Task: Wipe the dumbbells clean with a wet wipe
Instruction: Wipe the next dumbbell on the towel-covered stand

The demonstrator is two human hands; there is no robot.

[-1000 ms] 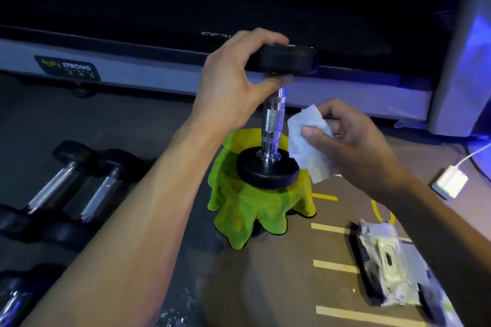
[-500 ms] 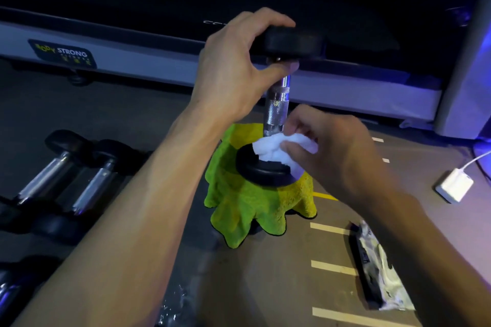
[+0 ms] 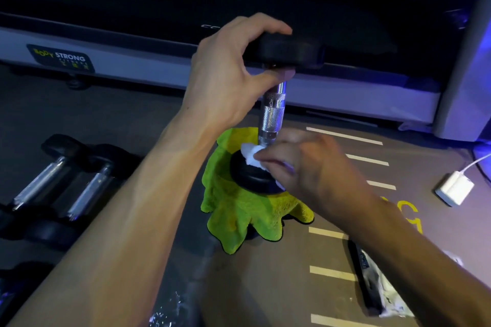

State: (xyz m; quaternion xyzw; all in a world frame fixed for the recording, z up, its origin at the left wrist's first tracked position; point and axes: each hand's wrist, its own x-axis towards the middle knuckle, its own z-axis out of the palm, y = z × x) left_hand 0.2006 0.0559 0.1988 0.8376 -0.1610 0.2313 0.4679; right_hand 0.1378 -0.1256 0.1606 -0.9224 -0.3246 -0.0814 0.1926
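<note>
On the far left two more dumbbells (image 3: 61,180) lie side by side on the dark floor, chrome handles up toward the camera, untouched, with another dark end just visible at the bottom left edge; moving right, the left hand (image 3: 225,82) is curled over the rim of the upper head of the dumbbell (image 3: 272,111), fingers across the top and thumb tucked beneath, so the bar stands upright on its lower head, which rests on a green cloth (image 3: 244,215) draped over some hidden support; the right hand (image 3: 313,167), blurred, pinches a white wipe (image 3: 251,154) against the top face of the lower head, right at the foot of the handle — the two hands are well apart along the bar, one on each end; beyond, a treadmill (image 3: 159,71) runs across the back, a white charger (image 3: 454,188) sits at the far right, and a wipe pack (image 3: 382,289) lies at the lower right. My reading is that the dumbbell is stiff and fairly heavy, top-loaded while stood on end, and likely to tip or skate on the soft cloth; the rubbery-looking heads probably give good grip, while the chrome should be slick once wet except at the knurled middle — so the upper head or the knurling is the place to hold; the wipe is limp and light, best bunched under the fingertips
</note>
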